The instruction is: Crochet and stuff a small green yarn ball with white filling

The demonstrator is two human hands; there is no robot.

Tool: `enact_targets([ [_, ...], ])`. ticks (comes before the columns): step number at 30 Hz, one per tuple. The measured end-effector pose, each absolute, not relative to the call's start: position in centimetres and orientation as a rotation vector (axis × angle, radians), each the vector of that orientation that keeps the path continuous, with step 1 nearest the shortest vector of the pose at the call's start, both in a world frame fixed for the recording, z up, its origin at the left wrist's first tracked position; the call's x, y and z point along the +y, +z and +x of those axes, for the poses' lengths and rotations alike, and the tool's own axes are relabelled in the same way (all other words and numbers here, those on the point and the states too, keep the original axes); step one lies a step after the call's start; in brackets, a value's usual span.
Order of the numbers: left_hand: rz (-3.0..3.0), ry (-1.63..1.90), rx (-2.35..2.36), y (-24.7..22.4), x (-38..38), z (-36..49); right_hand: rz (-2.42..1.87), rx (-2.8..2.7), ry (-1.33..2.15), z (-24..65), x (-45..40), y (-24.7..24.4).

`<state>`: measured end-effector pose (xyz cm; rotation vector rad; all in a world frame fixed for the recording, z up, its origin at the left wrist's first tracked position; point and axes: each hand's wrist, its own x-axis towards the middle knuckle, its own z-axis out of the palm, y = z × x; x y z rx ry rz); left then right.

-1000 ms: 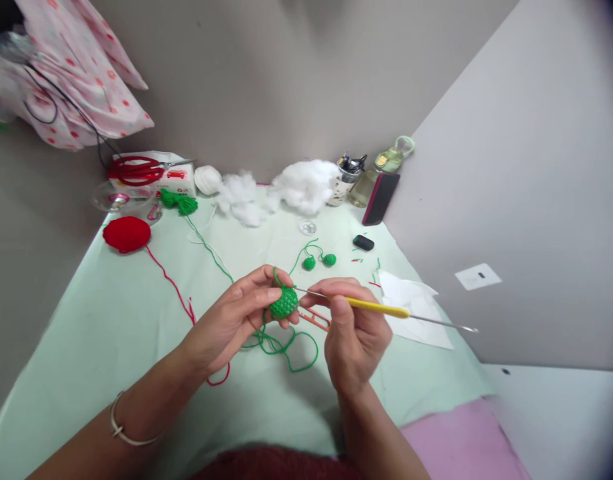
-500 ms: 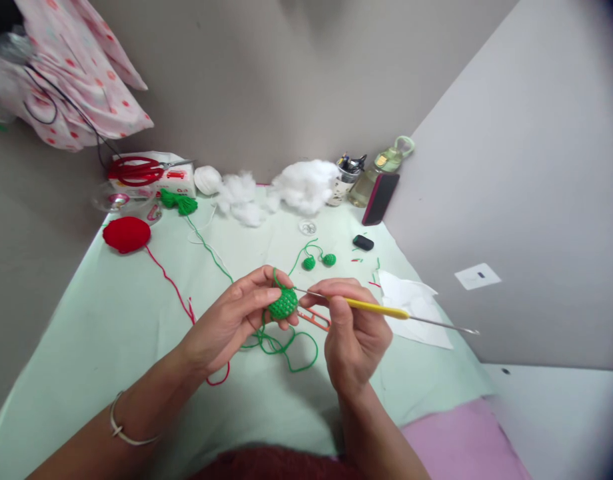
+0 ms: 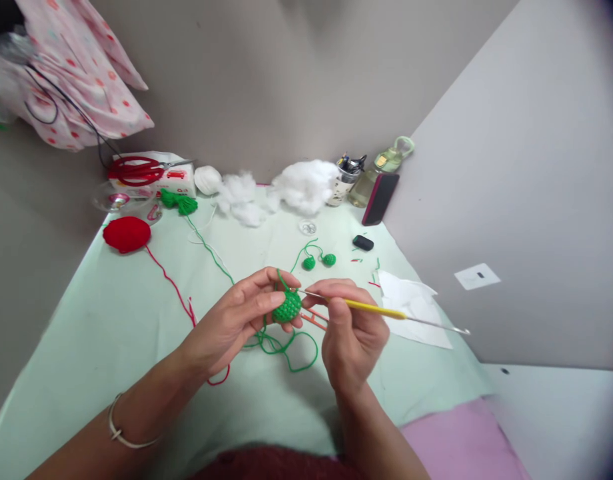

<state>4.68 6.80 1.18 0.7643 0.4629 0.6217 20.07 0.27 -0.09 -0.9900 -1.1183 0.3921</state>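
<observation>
Between the thumb and fingers of my left hand [image 3: 246, 310] sits a small round green crochet piece [image 3: 287, 307]. Green yarn [image 3: 301, 353] runs over my left index finger and lies in loose loops on the table below. My right hand [image 3: 354, 333] grips the yellow handle of a crochet hook [image 3: 369, 307], whose left tip is at the top edge of the green piece. The hook's other metal end sticks out to the right. Partly hidden between the hands, an orange tool [image 3: 314, 319] lies on the table. Two small green crochet balls [image 3: 319, 261] rest just beyond.
At the left are a red yarn ball [image 3: 127, 235], a green yarn bundle [image 3: 179, 201] and red scissors [image 3: 136, 171] on a box. White stuffing [image 3: 306, 185] lines the back. A phone [image 3: 380, 199], bottle [image 3: 386, 163] and white paper [image 3: 414, 310] are at the right.
The green crochet piece has shifted slightly right and turned a little in my left hand. The hook has moved slightly left, its tip now further over the piece's top edge.
</observation>
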Motion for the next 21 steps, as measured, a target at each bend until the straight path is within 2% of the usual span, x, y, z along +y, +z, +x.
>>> enact_targets([
  [5, 0.788, 0.629, 0.430, 1.24, 6.75, 4.76, -0.910, -1.032, 0.581, 20.33, 0.40, -0.18],
  [21, 0.878, 0.651, 0.448, 1.32, 6.70, 4.82, -0.983, -1.172, 0.399, 20.29, 0.37, 0.10],
])
